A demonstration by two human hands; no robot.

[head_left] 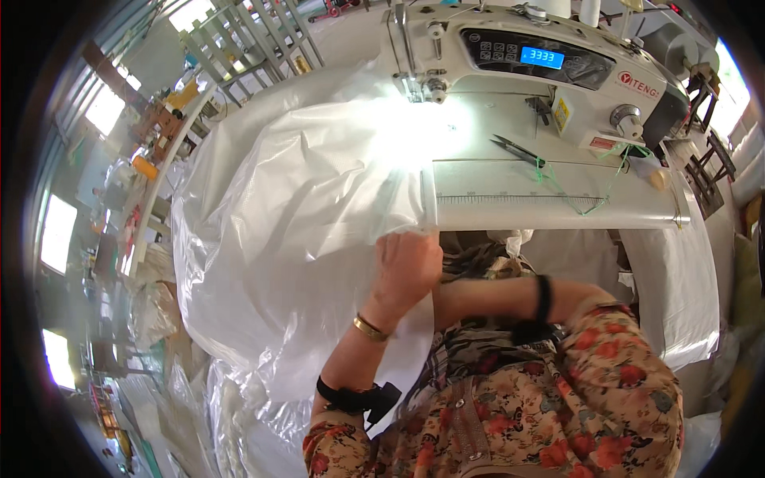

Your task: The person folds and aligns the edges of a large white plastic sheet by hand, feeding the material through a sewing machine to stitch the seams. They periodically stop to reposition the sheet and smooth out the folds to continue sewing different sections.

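Observation:
A large sheet of shiny white woven plastic spreads over the left of the sewing table and hangs off its front edge. My left hand is closed on the sheet's right edge, just in front of the table. My right forearm crosses from the right and passes behind the sheet below my left hand; the right hand's fingers are hidden there. Ahead stands a white sewing machine. Its lamp glares on the sheet under the needle area, washing out detail.
Dark thread snips lie on the machine bed, with loose green thread trailing near the front edge. A printed ruler runs along that edge. Folded white material hangs at the right. A metal rack stands at the far left.

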